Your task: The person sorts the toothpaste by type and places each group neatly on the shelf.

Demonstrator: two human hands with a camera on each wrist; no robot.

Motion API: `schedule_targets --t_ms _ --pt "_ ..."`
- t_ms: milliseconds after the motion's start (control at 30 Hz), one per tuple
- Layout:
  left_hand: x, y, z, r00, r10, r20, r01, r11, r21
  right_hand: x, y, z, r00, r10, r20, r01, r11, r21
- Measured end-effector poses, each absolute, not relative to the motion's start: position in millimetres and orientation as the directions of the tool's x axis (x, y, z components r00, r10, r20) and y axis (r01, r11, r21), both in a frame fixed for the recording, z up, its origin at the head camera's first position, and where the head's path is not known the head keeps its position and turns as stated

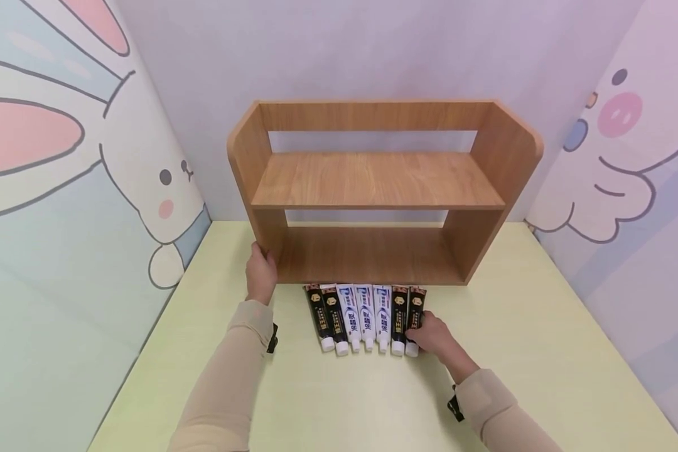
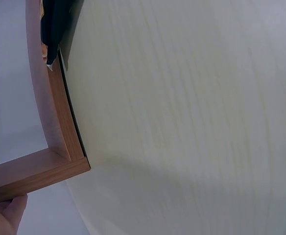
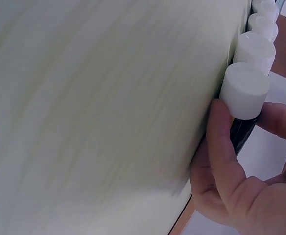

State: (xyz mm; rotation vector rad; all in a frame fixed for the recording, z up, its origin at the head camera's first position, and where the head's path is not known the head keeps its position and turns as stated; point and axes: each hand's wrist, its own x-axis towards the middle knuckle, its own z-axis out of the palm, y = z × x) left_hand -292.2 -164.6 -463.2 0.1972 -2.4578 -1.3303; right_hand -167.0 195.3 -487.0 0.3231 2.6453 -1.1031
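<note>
A row of toothpaste tubes lies on the table below the shelf's front edge. White tubes (image 1: 366,317) fill the middle, with black tubes at both ends, their white caps toward me. My right hand (image 1: 432,336) pinches the rightmost black toothpaste tube (image 1: 415,311) near its cap. Up close in the right wrist view, thumb and fingers sit on either side below its white cap (image 3: 246,90). My left hand (image 1: 261,274) rests against the outer side of the wooden shelf (image 1: 373,255) at its lower left; in the left wrist view its fingers (image 2: 16,208) touch that panel.
Two levels make up the shelf, with a raised back rail (image 1: 373,117) and tall side panels. It stands on a pale yellow table (image 1: 339,402) against the back wall. Walls with cartoon animals (image 1: 621,125) close in both sides.
</note>
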Motion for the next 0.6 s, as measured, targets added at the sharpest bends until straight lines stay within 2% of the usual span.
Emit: schedule_targets --t_ms 600 --pt "-290.2 -167.6 -468.5 -0.944 -0.252 0.212 0.051 0.524 0.850 -159.9 196.5 -489.9 -0.933 0.117 -0.340 0.337 0.610 -0.717"
